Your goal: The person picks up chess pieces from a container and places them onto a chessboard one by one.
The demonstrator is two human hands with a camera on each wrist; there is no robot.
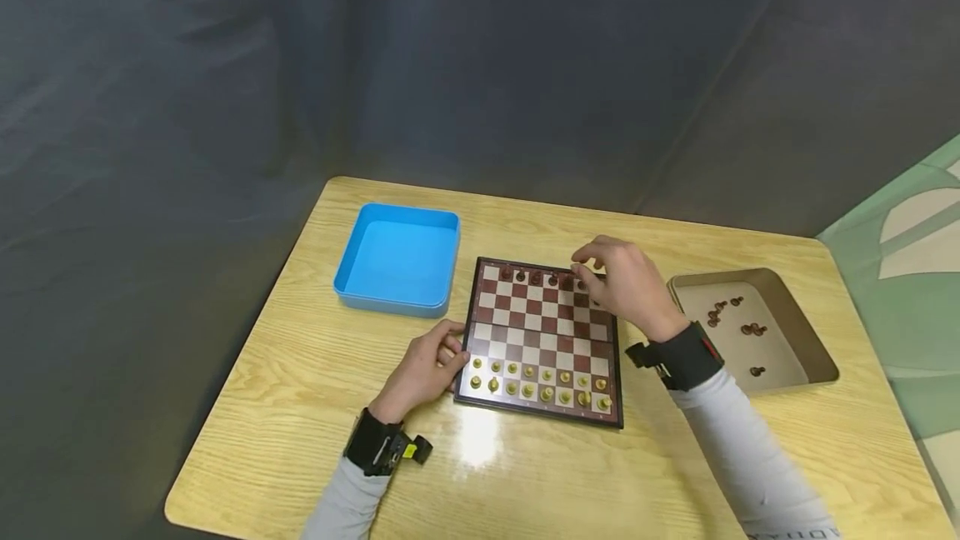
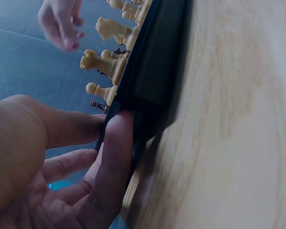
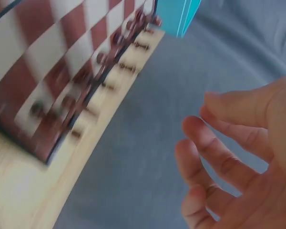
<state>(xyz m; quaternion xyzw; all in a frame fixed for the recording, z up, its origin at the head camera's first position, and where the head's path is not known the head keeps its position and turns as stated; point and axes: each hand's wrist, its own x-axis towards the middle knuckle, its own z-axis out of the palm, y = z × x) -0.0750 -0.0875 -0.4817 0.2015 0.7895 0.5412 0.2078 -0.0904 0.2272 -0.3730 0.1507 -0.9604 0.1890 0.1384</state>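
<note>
A folding chessboard (image 1: 542, 340) with dark red and white squares lies on the table. My left hand (image 1: 426, 367) pinches its left near corner, thumb at the upper edge and index finger (image 2: 115, 157) against the side. Cream chess pieces (image 1: 547, 394) stand in two rows along the near side. Dark brown chess pieces (image 1: 536, 277) line the far side, the right ones partly hidden by my right hand (image 1: 624, 280). That hand hovers over the far right corner. Its fingers are loosely bent, and the right wrist view shows nothing between thumb and fingertips.
To the right, a beige tray (image 1: 813, 340) holds several dark pieces (image 1: 752, 329) lying on their sides. A blue tray (image 1: 397, 307) stands left of the board. Dark grey cloth (image 1: 510, 90) hangs behind the wooden table (image 1: 300, 407).
</note>
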